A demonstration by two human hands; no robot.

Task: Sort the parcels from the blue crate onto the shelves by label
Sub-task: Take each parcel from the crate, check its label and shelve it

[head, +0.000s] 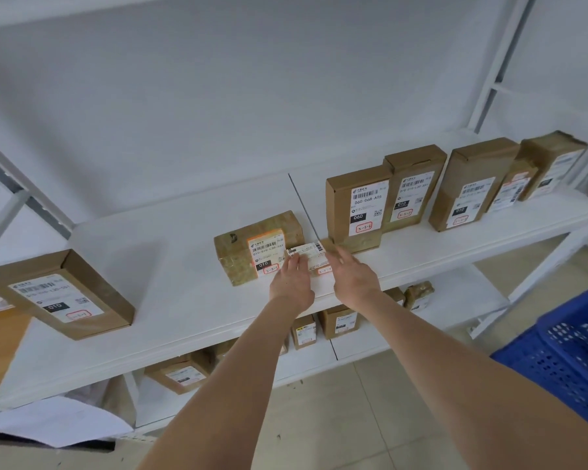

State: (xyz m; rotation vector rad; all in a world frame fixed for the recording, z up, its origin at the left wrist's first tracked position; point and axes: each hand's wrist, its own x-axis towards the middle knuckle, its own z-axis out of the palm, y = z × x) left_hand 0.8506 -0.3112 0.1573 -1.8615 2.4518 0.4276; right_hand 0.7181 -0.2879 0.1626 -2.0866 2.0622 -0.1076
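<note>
A small flat parcel (311, 256) with a white label lies on the white shelf (184, 300), between a taped brown parcel (248, 245) on its left and an upright "060" box (357, 208) on its right. My left hand (291, 283) rests on the small parcel's near left side, fingers laid over the label. My right hand (353, 278) touches its right end with straight fingers. The blue crate (564, 351) shows at the lower right edge, its inside hidden.
More labelled boxes stand along the shelf at the right (472, 184), and one lies tilted at the left (62, 293). The lower shelf (421, 320) carries several small parcels. White paper (55, 422) lies at bottom left. Tiled floor lies below.
</note>
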